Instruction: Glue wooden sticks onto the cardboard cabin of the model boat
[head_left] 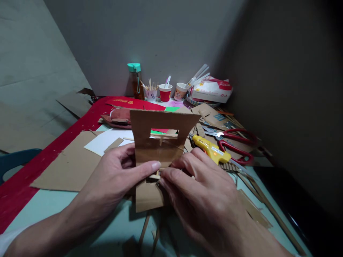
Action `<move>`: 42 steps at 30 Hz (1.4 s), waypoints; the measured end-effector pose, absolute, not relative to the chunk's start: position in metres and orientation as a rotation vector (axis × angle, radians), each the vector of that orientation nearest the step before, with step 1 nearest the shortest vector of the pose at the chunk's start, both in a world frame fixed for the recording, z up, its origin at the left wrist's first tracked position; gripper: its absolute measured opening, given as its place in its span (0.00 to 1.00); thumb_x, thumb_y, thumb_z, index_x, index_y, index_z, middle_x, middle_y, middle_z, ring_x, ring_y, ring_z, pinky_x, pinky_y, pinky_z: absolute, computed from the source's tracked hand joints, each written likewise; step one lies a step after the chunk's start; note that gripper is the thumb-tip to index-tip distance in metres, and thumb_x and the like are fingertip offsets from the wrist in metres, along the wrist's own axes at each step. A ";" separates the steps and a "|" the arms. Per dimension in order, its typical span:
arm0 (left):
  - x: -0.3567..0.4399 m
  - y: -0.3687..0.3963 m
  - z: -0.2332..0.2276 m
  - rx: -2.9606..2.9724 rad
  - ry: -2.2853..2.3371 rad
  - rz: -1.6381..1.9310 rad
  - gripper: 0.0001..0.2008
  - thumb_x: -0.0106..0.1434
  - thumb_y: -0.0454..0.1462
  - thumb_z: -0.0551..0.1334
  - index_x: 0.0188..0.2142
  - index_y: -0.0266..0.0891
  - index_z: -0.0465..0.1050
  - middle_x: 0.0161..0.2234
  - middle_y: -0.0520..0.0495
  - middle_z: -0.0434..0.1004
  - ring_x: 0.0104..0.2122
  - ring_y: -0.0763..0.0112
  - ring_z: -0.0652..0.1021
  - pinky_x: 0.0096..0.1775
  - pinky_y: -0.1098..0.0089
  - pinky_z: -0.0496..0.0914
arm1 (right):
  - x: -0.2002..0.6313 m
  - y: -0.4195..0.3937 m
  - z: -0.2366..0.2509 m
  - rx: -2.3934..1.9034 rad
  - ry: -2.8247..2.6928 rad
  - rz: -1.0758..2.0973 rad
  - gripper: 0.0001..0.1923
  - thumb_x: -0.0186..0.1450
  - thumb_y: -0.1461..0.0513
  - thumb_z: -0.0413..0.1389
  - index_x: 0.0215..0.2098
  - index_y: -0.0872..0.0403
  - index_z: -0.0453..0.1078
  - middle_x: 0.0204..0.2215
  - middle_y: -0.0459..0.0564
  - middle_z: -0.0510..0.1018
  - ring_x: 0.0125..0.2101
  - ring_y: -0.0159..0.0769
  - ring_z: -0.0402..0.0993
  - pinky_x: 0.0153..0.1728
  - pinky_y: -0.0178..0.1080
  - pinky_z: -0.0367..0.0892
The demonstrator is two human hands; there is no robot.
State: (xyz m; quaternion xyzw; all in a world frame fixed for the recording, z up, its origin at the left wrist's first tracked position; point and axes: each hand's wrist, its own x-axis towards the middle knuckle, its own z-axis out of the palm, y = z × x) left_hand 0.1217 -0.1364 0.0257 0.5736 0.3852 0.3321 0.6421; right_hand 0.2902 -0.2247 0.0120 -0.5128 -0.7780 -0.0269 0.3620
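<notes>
I am looking down at two bare hands working at the middle of a crowded counter (66,210). The left hand (115,175) grips the left edge of a cardboard piece (160,139) with a window cut through it, which stands upright at centre; its thumb presses a small wooden stick (154,176) against the fold. The right hand (203,192) has its fingers (171,178) pressed together, pinching that stick's other end.

I judge the stick could slip or snap if the pinch tightens, and the thin cardboard could buckle at the fold. A yellow glue gun (211,149) lies at two o'clock, just beside the right hand, so a knuckle could brush its tip. Red scissors (235,142) lie beyond it.

The counter is pale green, strewn with cardboard scraps, a red sheet (32,171) at nine o'clock. At twelve o'clock stand paper cups (165,92) and a bottle (135,80) against a grey wall.
</notes>
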 end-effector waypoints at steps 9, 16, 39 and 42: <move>0.119 -0.138 0.023 1.229 0.849 0.717 0.15 0.58 0.34 0.74 0.45 0.42 0.83 0.44 0.48 0.89 0.40 0.59 0.87 0.40 0.70 0.80 | 0.290 -0.226 0.016 -1.258 -1.935 -0.147 0.06 0.71 0.67 0.58 0.38 0.59 0.78 0.30 0.51 0.77 0.32 0.38 0.68 0.34 0.43 0.66; 0.121 -0.141 0.029 1.134 0.831 0.727 0.14 0.58 0.36 0.75 0.44 0.41 0.83 0.43 0.45 0.89 0.40 0.58 0.87 0.41 0.69 0.81 | 0.298 -0.228 0.029 -1.421 -1.497 0.083 0.02 0.70 0.63 0.59 0.41 0.52 0.72 0.32 0.46 0.77 0.31 0.32 0.74 0.32 0.35 0.71; 0.128 -0.146 0.030 1.157 0.757 0.727 0.11 0.58 0.36 0.75 0.42 0.46 0.85 0.43 0.51 0.90 0.43 0.62 0.87 0.41 0.75 0.80 | 0.293 -0.222 0.024 -1.345 -1.346 0.683 0.04 0.69 0.61 0.56 0.36 0.52 0.71 0.31 0.48 0.79 0.31 0.37 0.75 0.28 0.37 0.71; 0.126 -0.147 0.029 1.139 0.728 0.708 0.16 0.57 0.31 0.74 0.45 0.44 0.83 0.44 0.51 0.89 0.42 0.63 0.87 0.43 0.74 0.80 | 0.294 -0.221 0.026 -1.334 -1.350 0.737 0.04 0.69 0.60 0.56 0.38 0.52 0.71 0.31 0.48 0.79 0.30 0.37 0.75 0.29 0.37 0.72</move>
